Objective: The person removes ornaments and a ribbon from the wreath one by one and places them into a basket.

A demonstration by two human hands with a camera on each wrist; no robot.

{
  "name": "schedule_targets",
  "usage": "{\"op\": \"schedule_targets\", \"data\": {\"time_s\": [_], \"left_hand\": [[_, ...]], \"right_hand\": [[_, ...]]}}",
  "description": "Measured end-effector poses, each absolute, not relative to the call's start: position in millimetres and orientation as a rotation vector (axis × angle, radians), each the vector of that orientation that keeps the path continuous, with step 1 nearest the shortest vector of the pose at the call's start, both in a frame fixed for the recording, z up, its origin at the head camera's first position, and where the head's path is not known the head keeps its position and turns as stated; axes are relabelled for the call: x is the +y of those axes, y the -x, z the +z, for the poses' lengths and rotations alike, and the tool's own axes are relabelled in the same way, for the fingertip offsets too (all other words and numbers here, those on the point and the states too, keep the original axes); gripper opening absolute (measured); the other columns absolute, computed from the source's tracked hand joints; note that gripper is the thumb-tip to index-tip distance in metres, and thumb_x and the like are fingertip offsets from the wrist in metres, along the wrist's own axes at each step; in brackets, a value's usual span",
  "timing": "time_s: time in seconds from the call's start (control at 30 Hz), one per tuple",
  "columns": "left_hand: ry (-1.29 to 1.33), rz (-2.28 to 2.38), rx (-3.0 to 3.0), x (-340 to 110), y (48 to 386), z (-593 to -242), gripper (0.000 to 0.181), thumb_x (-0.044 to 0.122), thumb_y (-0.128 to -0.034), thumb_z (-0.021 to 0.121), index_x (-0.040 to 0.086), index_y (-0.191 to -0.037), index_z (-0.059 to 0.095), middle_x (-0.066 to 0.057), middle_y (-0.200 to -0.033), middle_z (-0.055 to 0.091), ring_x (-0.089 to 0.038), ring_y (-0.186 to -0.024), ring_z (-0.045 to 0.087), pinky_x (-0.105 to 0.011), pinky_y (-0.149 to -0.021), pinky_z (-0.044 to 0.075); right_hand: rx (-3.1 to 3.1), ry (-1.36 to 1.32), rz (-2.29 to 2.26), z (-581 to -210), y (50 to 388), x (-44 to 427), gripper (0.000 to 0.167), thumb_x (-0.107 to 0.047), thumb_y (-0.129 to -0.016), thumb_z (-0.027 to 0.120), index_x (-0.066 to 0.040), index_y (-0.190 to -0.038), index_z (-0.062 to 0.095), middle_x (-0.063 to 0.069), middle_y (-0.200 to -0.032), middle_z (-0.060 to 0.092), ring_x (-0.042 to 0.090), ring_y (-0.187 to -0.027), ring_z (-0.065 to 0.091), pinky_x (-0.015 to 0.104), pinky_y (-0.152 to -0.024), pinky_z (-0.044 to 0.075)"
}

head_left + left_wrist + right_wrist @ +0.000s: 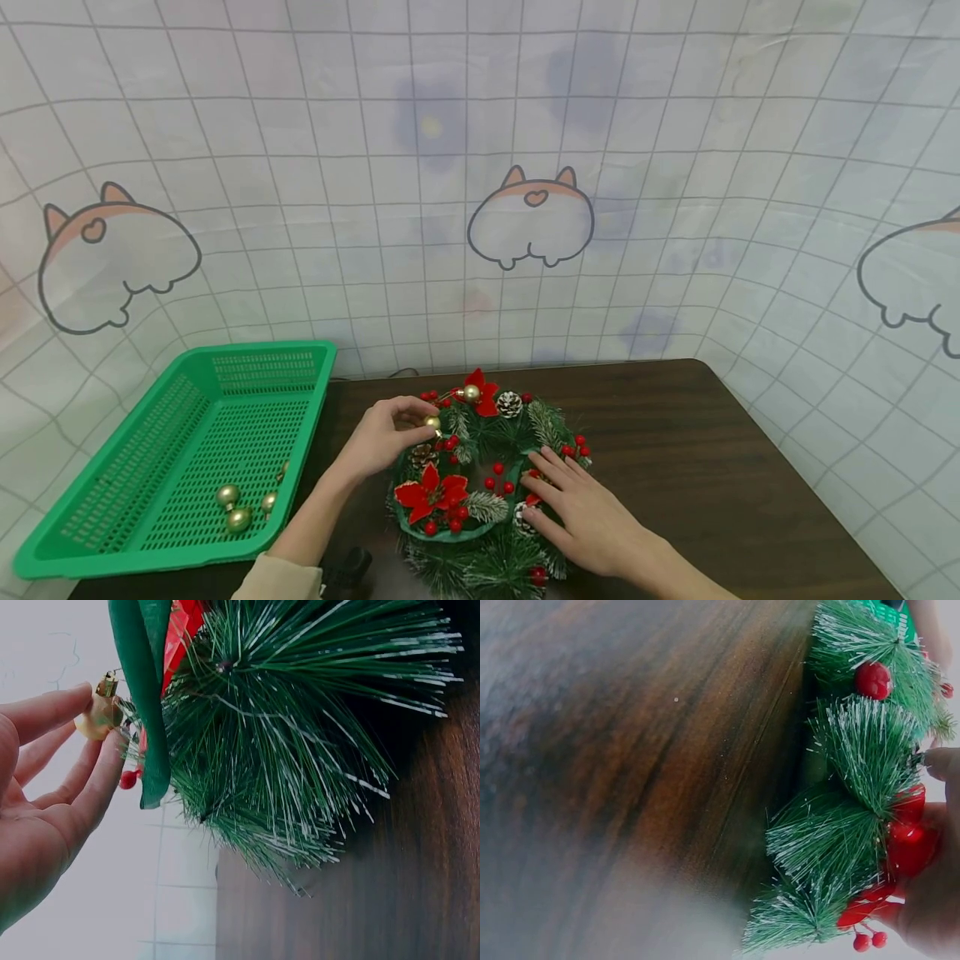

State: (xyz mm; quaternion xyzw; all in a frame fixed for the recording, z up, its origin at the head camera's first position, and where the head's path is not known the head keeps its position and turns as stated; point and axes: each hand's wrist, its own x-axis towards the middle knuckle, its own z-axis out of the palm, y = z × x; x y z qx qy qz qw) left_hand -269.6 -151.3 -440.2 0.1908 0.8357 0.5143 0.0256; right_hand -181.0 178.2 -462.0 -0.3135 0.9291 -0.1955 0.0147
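A Christmas wreath (498, 567) of frosted green needles lies on the table, dressed with red poinsettias (431, 495), pine cones (510, 405) and red berries. Between thumb and fingers, my left hand (386, 437) pinches a small gold bauble (101, 718) at the wreath's upper left, its cap pointing up in the left wrist view. Another gold bauble (471, 392) sits by the top poinsettia. My right hand (581, 512) rests on the wreath's right side, fingers spread over a red flower and a pine cone, which it partly hides.
On the left stands a green plastic basket (45, 557) holding several gold baubles (238, 521). The dark wooden table (720, 475) reaches to the right of the wreath. A grid-patterned white curtain (375, 208) hangs behind. A black object (348, 571) is near my left sleeve.
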Motion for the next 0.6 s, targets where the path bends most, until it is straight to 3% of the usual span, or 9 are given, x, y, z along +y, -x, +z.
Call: {"op": "schedule_targets", "data": {"time_s": [0.33, 0.6], "left_hand": [[-0.632, 1.571, 2.589, -145, 269, -437, 0.026, 0.016, -0.0950, 0.077, 0.008, -0.119, 0.074, 0.000, -0.109, 0.072, -0.022, -0.101, 0.067, -0.035, -0.077, 0.058], [-0.676, 1.588, 2.580, -141, 264, -427, 0.028, 0.014, -0.0948, 0.077, 0.005, -0.121, 0.073, -0.001, -0.109, 0.070, -0.025, -0.096, 0.069, -0.041, -0.076, 0.060]], "right_hand": [[2.891, 0.978, -0.618, -463, 181, 178, 0.059, -0.051, -0.110, 0.042, -0.009, -0.147, 0.058, 0.014, -0.162, 0.036, 0.033, -0.153, 0.023, 0.057, -0.121, 0.023], [2.900, 0.984, -0.617, -463, 181, 179, 0.058, -0.051, -0.110, 0.042, -0.009, -0.146, 0.058, 0.014, -0.162, 0.036, 0.033, -0.153, 0.023, 0.057, -0.121, 0.023]]}}
